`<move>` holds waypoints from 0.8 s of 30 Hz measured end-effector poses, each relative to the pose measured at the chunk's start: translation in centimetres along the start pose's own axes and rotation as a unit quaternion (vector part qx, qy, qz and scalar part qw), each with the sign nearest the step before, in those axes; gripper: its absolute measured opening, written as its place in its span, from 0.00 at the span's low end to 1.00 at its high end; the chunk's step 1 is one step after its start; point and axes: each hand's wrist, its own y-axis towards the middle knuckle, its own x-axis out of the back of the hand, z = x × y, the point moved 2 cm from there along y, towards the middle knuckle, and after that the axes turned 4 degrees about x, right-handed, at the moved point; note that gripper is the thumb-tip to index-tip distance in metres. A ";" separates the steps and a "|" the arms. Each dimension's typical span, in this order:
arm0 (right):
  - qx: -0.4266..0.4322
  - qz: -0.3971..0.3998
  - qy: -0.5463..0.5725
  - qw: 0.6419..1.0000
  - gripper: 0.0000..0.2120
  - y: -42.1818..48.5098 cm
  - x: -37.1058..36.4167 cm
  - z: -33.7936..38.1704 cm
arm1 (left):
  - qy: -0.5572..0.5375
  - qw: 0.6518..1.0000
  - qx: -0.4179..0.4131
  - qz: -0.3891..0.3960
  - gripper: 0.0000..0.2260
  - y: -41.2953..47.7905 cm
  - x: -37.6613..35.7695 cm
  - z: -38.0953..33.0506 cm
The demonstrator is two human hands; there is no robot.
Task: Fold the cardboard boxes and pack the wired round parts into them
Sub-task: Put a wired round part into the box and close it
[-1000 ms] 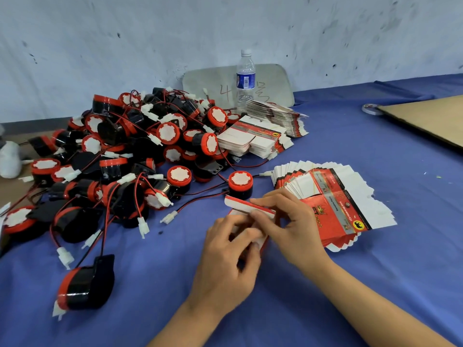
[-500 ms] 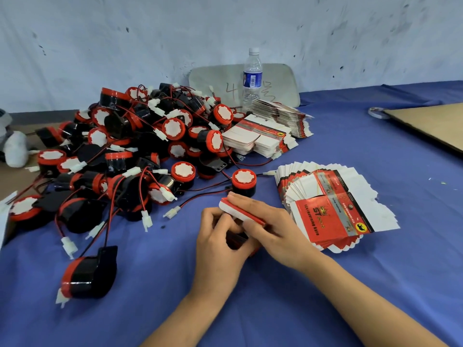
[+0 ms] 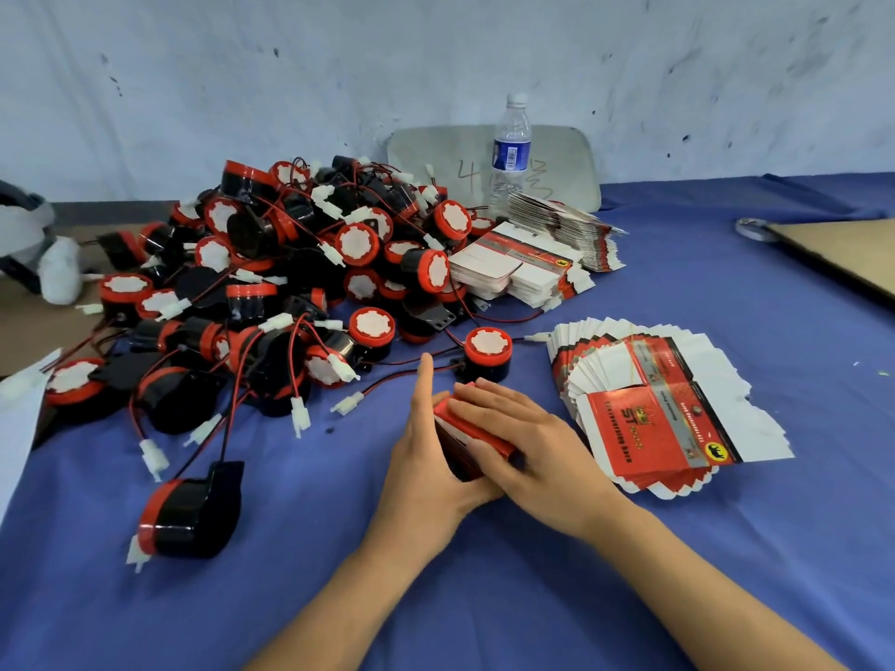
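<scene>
Both hands close on one small red box point(image 3: 477, 434) at the centre of the blue-covered worktop point(image 3: 484, 602). The left hand point(image 3: 426, 462) stands on edge against the box's left side, its grip spread, fingers straight and pointing away from the person. The right hand point(image 3: 532, 443) lies flat across the top of the box, its grip likewise spread, fingers straight and pressing down; red card shows between them. Just beyond the box stands a single round part point(image 3: 488, 348), red-capped, with a red-and-black wire trailing left. Just right of the hands lies a fanned stack of flat unfolded boxes point(image 3: 654, 414), printed side up. Left of the hands, a large pile of wired round parts point(image 3: 300, 283) covers the worktop, with one black-and-red part point(image 3: 189, 510) lying apart, nearer the person. Behind the pile lie more stacks of flat boxes point(image 3: 523, 271), a water bottle point(image 3: 511, 147) and a grey board point(image 3: 436, 152) leaning on the wall. A cardboard sheet point(image 3: 847, 254) lies at far right.
</scene>
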 end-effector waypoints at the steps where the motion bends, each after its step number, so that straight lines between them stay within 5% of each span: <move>1: 0.003 0.006 -0.024 1.000 0.21 0.0 0.0 0.1 | 0.014 1.000 0.003 0.003 0.56 0.0 0.0 0.0; 7: 0.017 0.097 -0.183 0.978 0.25 0.2 -0.3 0.7 | 0.064 0.998 0.005 -0.011 0.58 0.1 -0.3 0.4; 24: -0.016 0.185 -0.259 0.948 0.27 0.0 0.0 1.7 | 0.107 0.994 -0.026 0.003 0.51 0.0 -0.4 0.7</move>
